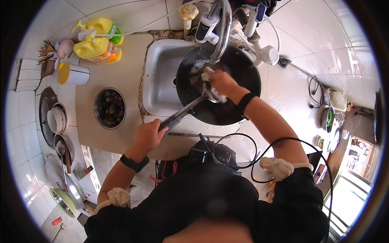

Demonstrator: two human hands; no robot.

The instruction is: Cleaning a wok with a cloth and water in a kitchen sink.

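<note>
My left hand is closed around the dark grip of a long-handled metal kitchen utensil. Its head, a ladle or a turner, lies over a black wok and is partly covered by my other hand. A pale, wet cloth or pad is pinched in my right hand, above the wok's bowl. Foamy water shows inside the wok. The wok rests over the right part of a stainless steel sink, under a curved chrome faucet.
Left of the sink stands a metal bowl of dark round fruit. Yellow pump jugs and a yellow-lidded can stand behind it. Stacked white bowls sit further left. A black cable loops past my right arm.
</note>
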